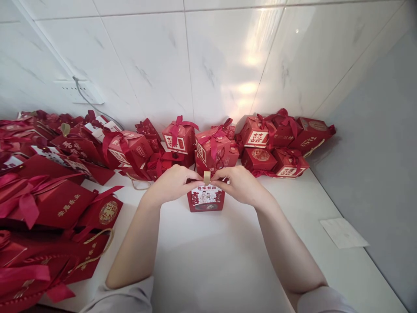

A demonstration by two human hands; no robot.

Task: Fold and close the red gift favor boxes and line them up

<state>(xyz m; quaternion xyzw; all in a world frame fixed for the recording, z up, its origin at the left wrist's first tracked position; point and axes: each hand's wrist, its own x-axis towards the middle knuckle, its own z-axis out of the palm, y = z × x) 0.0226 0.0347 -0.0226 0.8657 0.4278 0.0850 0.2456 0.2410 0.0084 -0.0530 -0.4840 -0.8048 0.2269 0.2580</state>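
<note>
A small red gift box (206,205) with a white printed panel stands upright on the white table in front of me. A gold ribbon loop (206,177) sticks up at the middle of its top edge. My left hand (176,181) pinches the top of the box just left of the loop, thumb and finger closed. My right hand (239,184) pinches the same edge from the right side. The fingertips almost meet at the loop, and the fingers cover part of the box's top.
Red ribboned gift boxes (260,132) stand stacked along the tiled wall. Many red bags and boxes (65,202) heap up on the left, some with rope handles. A white paper (343,232) lies by the table's right edge. A cable (83,93) hangs from a wall socket.
</note>
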